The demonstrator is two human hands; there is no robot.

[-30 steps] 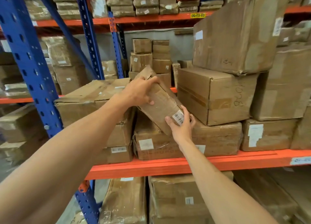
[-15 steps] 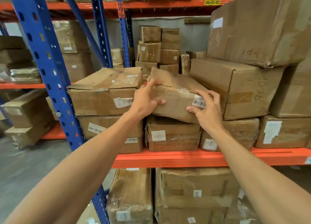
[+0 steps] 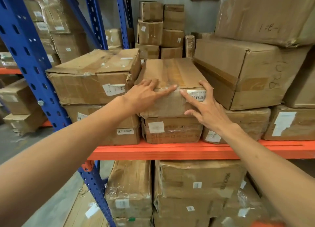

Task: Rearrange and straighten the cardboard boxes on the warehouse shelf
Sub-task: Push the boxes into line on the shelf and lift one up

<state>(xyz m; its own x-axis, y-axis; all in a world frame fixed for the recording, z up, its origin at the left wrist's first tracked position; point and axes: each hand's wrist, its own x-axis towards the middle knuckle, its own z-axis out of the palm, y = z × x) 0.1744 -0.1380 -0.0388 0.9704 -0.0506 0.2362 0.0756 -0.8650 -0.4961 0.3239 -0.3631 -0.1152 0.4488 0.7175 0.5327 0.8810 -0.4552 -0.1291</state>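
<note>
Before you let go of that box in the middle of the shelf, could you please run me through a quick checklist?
1. Middle box lies flat on the lower box: ok.
2. Front face flush with the lower box: not ok, it overhangs slightly.
3. Left hand and right hand both on the box: ok.
4. Barcode label facing out: ok.
5. Back edge seated: cannot tell.

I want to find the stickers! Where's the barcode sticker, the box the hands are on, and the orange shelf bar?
barcode sticker (image 3: 196,95): head view, middle of the label.
middle box (image 3: 170,71): head view, bare top face.
orange shelf bar (image 3: 162,151): head view, front face.
</note>
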